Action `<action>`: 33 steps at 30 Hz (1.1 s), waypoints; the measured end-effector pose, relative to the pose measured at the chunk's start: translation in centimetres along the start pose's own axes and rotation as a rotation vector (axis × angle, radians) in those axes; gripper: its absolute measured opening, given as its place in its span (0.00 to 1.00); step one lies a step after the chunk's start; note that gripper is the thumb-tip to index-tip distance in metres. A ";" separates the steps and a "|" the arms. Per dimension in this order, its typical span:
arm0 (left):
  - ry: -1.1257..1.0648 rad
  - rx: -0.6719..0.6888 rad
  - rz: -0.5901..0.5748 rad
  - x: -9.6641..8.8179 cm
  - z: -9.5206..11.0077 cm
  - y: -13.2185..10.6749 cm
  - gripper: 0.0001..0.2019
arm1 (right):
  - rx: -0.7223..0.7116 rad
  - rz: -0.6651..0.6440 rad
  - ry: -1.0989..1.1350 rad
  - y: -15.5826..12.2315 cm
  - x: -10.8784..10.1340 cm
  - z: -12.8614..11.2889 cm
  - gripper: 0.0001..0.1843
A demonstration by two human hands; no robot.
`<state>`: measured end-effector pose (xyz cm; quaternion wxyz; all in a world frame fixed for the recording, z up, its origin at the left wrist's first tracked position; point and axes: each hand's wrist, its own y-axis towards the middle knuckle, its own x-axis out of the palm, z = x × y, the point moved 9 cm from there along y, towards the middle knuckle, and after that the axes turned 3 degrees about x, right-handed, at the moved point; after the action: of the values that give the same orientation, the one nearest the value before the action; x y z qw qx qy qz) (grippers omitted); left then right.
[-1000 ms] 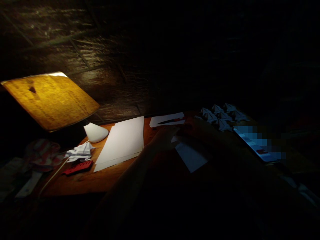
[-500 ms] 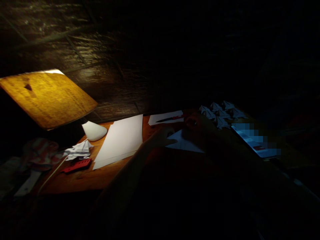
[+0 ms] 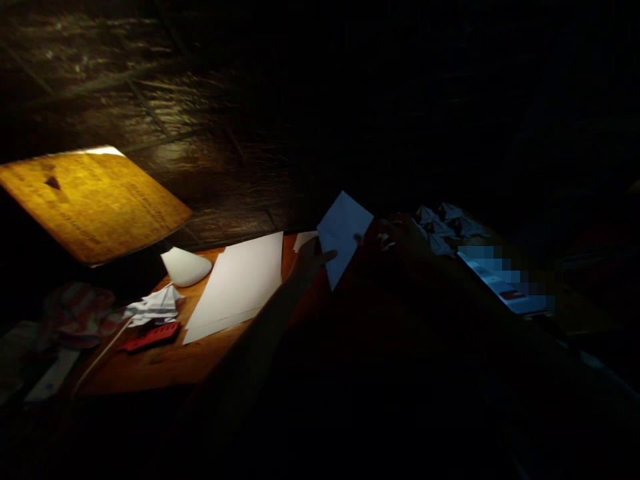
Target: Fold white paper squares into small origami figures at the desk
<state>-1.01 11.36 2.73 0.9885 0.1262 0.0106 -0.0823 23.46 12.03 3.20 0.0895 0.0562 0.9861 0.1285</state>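
Note:
Both my hands are raised over the far side of the wooden table, dim and mostly in shadow. A folded white paper [image 3: 344, 237] stands tilted up between them. My right hand [image 3: 397, 235] grips its right side. My left hand [image 3: 311, 263] has its fingers against the lower left edge, though the darkness hides whether they pinch it. A large white paper sheet [image 3: 235, 287] lies flat on the table [image 3: 150, 370] to my left. Behind the raised paper, a smaller sheet [image 3: 304, 240] is mostly hidden.
Several folded paper figures [image 3: 443, 223] lie beyond my right hand, next to a phone [image 3: 500, 283] with a blurred screen. A white paper cone [image 3: 186, 267], crumpled paper [image 3: 153, 308] and a red object [image 3: 150, 337] sit at the left. A lit, tilted board [image 3: 90, 200] rises behind them.
The folded paper has risen from the table and tilted upright in my hands. It now covers the smaller sheet and the dark blade-like object on it.

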 end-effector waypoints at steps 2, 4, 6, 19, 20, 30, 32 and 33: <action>-0.071 0.000 -0.005 0.2 -0.1 -0.1 0.29 | 0.036 -0.068 0.104 -0.2 0.8 -0.2 0.31; -0.100 -0.007 0.001 0.3 -0.3 -0.1 0.33 | 0.045 -0.210 0.193 -0.8 2.3 -0.6 0.26; -0.108 -0.029 0.000 0.5 -0.8 -0.2 0.33 | 0.057 -0.336 0.255 -1.4 3.7 -0.6 0.24; -0.180 -0.128 -0.062 2.5 -1.2 -1.3 0.24 | 0.011 -0.427 0.216 -1.7 4.9 -0.5 0.11; -0.211 -0.123 -0.047 2.4 -1.2 -1.2 0.24 | 0.006 -0.423 0.238 -1.6 4.9 -0.3 0.11; -0.233 -0.013 0.015 1.2 -0.3 -0.4 0.23 | 0.030 -0.358 0.244 -1.3 4.5 0.3 0.07; -0.205 -0.009 0.013 1.1 -0.3 -0.3 0.22 | 0.037 -0.366 0.233 -1.2 4.6 0.5 0.08; -0.189 -0.010 0.014 1.0 -0.4 -0.3 0.23 | 0.040 -0.372 0.228 -1.2 4.6 0.6 0.08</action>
<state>-0.08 11.02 2.23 0.9863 0.1129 -0.0833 -0.0869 18.95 11.68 1.56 -0.0013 -0.1399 0.9855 0.0959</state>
